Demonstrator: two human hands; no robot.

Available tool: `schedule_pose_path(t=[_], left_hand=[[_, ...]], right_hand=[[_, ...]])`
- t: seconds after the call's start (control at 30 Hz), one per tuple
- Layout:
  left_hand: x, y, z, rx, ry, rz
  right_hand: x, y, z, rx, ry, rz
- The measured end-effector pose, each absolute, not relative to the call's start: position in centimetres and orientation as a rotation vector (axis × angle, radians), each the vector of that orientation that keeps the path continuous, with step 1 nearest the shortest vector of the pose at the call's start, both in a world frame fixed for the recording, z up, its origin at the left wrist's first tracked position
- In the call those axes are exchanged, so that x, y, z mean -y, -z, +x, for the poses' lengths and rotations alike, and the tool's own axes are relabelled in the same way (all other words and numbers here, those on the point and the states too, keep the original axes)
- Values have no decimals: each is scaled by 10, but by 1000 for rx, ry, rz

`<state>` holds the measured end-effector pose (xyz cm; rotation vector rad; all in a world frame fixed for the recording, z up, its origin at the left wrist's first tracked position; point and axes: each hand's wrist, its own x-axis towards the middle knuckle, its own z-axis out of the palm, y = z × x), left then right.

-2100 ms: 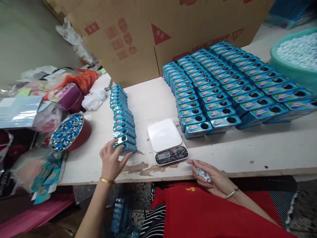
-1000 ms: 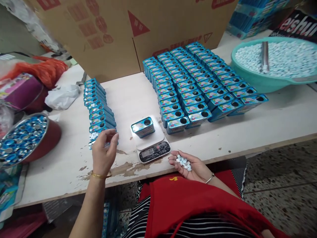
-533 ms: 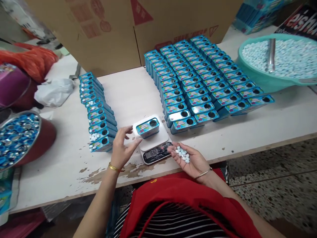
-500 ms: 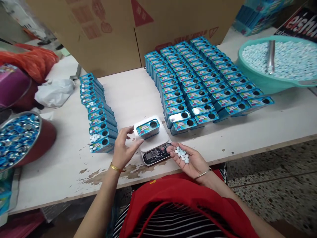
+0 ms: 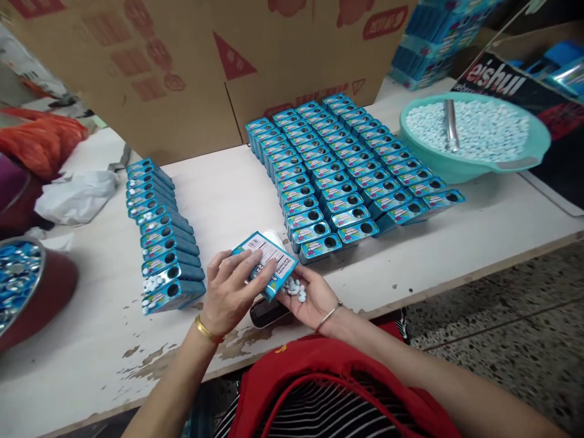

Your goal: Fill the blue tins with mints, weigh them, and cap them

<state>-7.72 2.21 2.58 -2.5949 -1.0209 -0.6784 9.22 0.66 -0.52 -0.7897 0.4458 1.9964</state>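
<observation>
The blue tin (image 5: pixel 266 263) is tipped over, its printed label face up, with the lower end leaning over the palm of the right hand (image 5: pixel 306 298). The left hand (image 5: pixel 230 292) has closed around it, thumb on the near side and fingers lying across the label. The right hand lies palm up, loosely cupped and mostly open, with a small heap of pale blue candies (image 5: pixel 294 288) in it, just below the tin's lower end. Both hands sit above the dark kitchen scale (image 5: pixel 267 311), which they mostly hide, at the near edge of the white desk (image 5: pixel 479 231).

The likeliest slip, as I judge it, is candies rolling off the shallow cupped palm onto the desk or the floor, since the palm is barely curled and sits right at the desk edge. The tin, held at a steep tilt by one hand, could also spill more than intended if its opening faces down; the opening itself cannot be seen.

To the left stands a single row of tins (image 5: pixel 163 243), the nearest ones with a few candies lying on top. Behind is a large block of tins (image 5: pixel 342 170) with open round holes, and right of it a teal basin (image 5: pixel 474 131) full of candies with a metal scoop (image 5: pixel 451 125) in it. A red bowl of blue caps (image 5: pixel 27 286) sits at far left, and a cardboard carton (image 5: pixel 182 73) stands at the back.
</observation>
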Motion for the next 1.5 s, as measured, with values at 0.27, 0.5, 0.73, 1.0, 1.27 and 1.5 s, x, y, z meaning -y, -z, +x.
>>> schedule_pose_path(t=[0.27, 0.5, 0.73, 1.0, 1.27, 1.5], left_hand=[[-6, -18, -87, 925, 713, -2385], [-1, -9, -90, 979, 797, -2324], [1, -2, -89, 1106, 860, -2381], [5, -8, -81, 1021, 905, -2294], [10, -15, -77, 1022, 932, -2207], [12, 9, -84, 1214, 932, -2250]], right_hand=[[-9, 0, 75, -536, -2002, -760], [-10, 3, 79, -515, -2012, -799], [-11, 2, 82, -497, -1992, -839], [-10, 2, 86, -492, -1999, -855], [-8, 3, 84, -485, -2048, -809], [-7, -1, 85, -510, -2033, -786]])
